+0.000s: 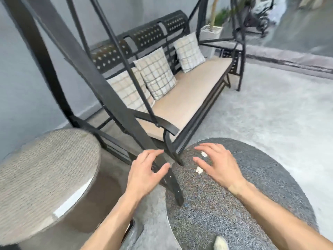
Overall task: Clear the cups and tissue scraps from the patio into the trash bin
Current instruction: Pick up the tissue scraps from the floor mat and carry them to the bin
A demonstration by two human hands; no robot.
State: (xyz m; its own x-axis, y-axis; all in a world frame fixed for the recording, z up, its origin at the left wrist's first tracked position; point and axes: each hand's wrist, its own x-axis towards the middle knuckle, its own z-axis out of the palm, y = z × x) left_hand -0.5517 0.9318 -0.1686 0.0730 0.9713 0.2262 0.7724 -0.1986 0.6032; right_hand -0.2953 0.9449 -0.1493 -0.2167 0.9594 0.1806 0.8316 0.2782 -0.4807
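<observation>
Over the round speckled grey stone table (pixel 225 204), the right hand (pixel 219 167) is held with fingers spread wide, nothing gripped. Two small white tissue scraps (pixel 199 170) are seen on the tabletop just beneath those fingers — one near the thumb, one further in. The left hand (pixel 145 171) is held open off the table's left edge, empty. At the table's near edge, a larger white crumpled piece (pixel 220 243) is partly cut off.
</observation>
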